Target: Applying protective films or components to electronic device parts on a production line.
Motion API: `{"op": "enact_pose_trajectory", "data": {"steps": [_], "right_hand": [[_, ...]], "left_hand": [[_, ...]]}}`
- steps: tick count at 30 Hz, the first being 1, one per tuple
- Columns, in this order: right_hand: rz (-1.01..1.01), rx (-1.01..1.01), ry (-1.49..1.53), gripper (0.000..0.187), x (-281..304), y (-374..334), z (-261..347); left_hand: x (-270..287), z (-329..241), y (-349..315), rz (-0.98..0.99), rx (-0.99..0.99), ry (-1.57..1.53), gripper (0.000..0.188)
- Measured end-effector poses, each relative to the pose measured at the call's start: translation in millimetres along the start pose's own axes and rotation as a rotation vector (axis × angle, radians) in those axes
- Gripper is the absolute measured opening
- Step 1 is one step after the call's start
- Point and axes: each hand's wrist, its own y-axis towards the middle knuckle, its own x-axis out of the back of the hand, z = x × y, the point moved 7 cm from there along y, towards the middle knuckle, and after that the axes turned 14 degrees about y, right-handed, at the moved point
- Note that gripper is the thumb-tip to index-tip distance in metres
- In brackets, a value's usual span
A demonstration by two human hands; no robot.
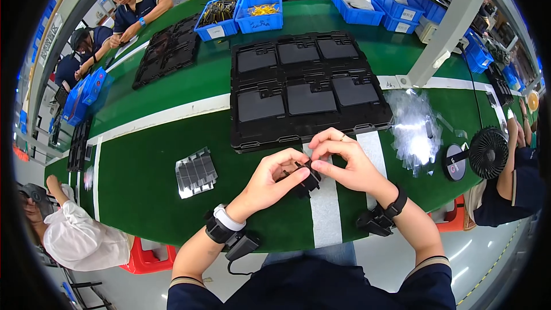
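Close to the table's front edge, my left hand (275, 181) pinches a small black part (309, 182) between thumb and fingers. My right hand (338, 158) meets it from the other side, thumb and fingertips pressed together at the part's upper end. The fingers cover much of it, so its exact kind does not show. Just beyond my hands lies a black plastic tray (275, 132) with flat dark grey panels (310, 99) in its compartments. Left of my hands rests a sheet of dark strips on clear backing (196, 173).
A pile of clear plastic film (414, 129) lies right of the tray, beside a small black fan (488, 152). Blue bins (259, 14) stand at the far side. A grey post (450, 26) rises at the right. Other people sit around the green table (149, 155).
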Motion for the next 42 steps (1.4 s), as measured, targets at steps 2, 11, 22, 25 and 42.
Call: {"op": "enact_pose_trajectory", "data": {"steps": [2,11,22,25,42], "right_hand": [[-0.059,0.030,-0.022,0.007,7.8,2.7,1.0],[-0.954,-0.046,-1.341,0.017,165.4,-35.9,26.7],[-0.103,0.093,-1.153,0.043,34.7,12.3,-4.1],[-0.162,0.111,-1.182,0.043,34.2,14.6,-2.3],[0.088,0.044,-1.183,0.048,-22.7,101.6,-31.3]], "left_hand": [[3.0,2.5,-0.3,-0.042,0.008,-0.046,0.015],[-0.1,-18.4,2.1,-0.201,-0.198,0.635,0.034],[0.8,-2.7,-3.8,-0.090,-0.213,0.794,0.020],[0.4,-3.1,-4.2,-0.089,-0.225,0.793,0.020],[-5.8,-5.5,-5.0,-0.009,-0.223,0.895,0.021]]}}
